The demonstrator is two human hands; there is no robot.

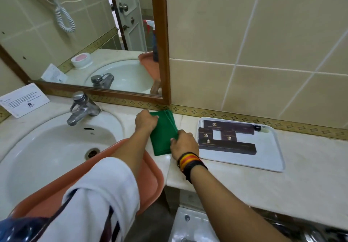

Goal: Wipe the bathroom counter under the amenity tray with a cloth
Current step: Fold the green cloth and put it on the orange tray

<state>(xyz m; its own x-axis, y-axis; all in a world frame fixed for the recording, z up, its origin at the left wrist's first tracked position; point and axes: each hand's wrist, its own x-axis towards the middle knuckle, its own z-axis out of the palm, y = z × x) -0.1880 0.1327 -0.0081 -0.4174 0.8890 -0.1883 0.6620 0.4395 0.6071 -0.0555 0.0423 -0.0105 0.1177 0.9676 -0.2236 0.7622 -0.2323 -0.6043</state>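
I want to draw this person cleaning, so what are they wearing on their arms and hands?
No gloves: both the left hand and the right hand are bare. The left arm has a loose white sleeve with dark stripes, ending above the bare forearm. The right arm has no sleeve in view, only stacked wristbands in black, yellow, orange and red.

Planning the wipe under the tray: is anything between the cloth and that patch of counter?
Yes. The white amenity tray, loaded with dark boxes, sits on that spot, right of the green cloth both hands hold.
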